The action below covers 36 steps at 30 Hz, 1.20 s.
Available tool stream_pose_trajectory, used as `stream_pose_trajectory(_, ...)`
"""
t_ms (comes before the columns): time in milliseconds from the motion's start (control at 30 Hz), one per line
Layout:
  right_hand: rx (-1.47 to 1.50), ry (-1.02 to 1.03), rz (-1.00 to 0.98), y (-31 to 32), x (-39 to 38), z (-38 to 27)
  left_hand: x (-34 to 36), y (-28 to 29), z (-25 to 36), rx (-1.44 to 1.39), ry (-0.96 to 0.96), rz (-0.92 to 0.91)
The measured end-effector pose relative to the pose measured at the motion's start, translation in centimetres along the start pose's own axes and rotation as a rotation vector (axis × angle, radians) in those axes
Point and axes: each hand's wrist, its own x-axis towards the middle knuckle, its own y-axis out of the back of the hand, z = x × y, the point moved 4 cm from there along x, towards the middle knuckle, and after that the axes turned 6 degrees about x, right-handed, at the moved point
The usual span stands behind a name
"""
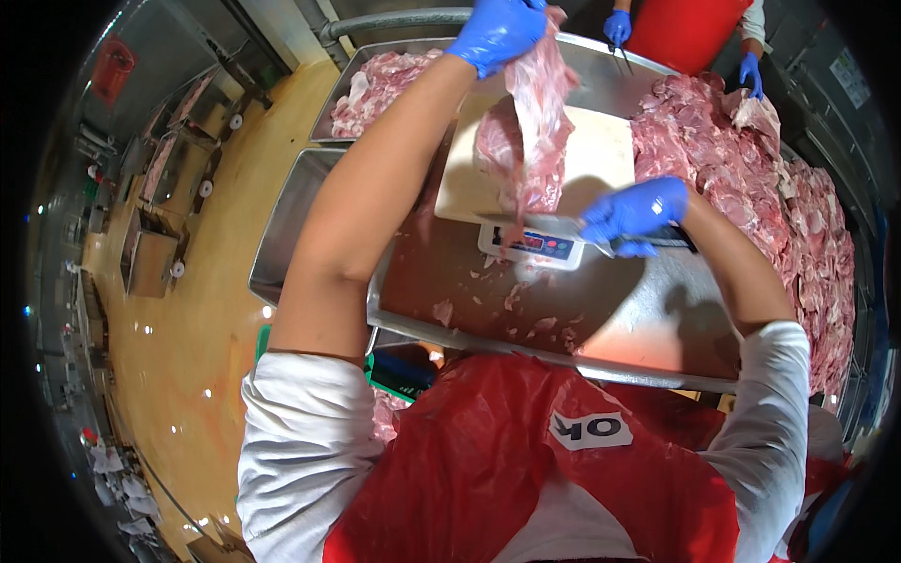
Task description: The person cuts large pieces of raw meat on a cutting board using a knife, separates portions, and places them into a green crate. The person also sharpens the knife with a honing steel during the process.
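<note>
Meat (542, 108), a long, pale-pink raw piece, hung from the wearer's blue-gloved left hand (499, 36), which was raised toward the far side of the steel counter (422, 272). Left grip clamped on the upper end. Lower part of the piece reached down over a cream cutting board (603, 155), its end near the board's front edge.

Right hand (640, 214), same blue glove, had its grip closed around the dark handle of a knife (554, 225), blade pointing left. Blur at the blade; could not tell whether it touched the meat. Just in front of the board stood a white digital scale (561, 255), red figures lit. Small scraps (443, 311) lay scattered on the counter nearer the wearer.

To the right, a large heap of raw cuts (718, 155). Upper left, a steel tray (333, 140) holding more cuts; below it, a deeper steel tub (293, 225). Opposite, a red-aproned co-worker (680, 33), one gloved hand on a slim tool, the other at the heap.
</note>
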Motion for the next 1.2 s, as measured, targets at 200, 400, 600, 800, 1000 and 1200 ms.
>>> stream_pose_trajectory(200, 0.087, 0.196, 0.500, -0.8, 3.6, 2.1, -1.6, 7.2, 0.2, 0.137, 0.211, 0.310)
stream_pose_trajectory(400, -0.464, 0.260, 0.747, -2.9, 6.7, -0.9, -3.3, 14.4, 2.9, -0.018, 0.170, 0.409)
stream_pose_trajectory(600, -0.560, 0.085, 0.768, -3.0, 6.5, -1.5, -1.7, 22.9, 13.6, 0.227, -0.353, 0.388)
stream_pose_trajectory(800, -0.505, -0.007, 0.831, -3.3, 5.9, -1.4, -6.3, 32.1, -2.1, 0.294, 0.086, 0.404)
stream_pose_trajectory(1000, -0.517, -0.043, 0.845, -2.9, 5.0, -0.7, -11.9, 35.9, -15.8, 1.683, 0.162, 0.304)
stream_pose_trajectory(1200, -0.501, 0.029, 0.895, -3.8, 4.8, 0.5, -9.0, 41.2, -20.5, 1.190, 0.362, 0.591)
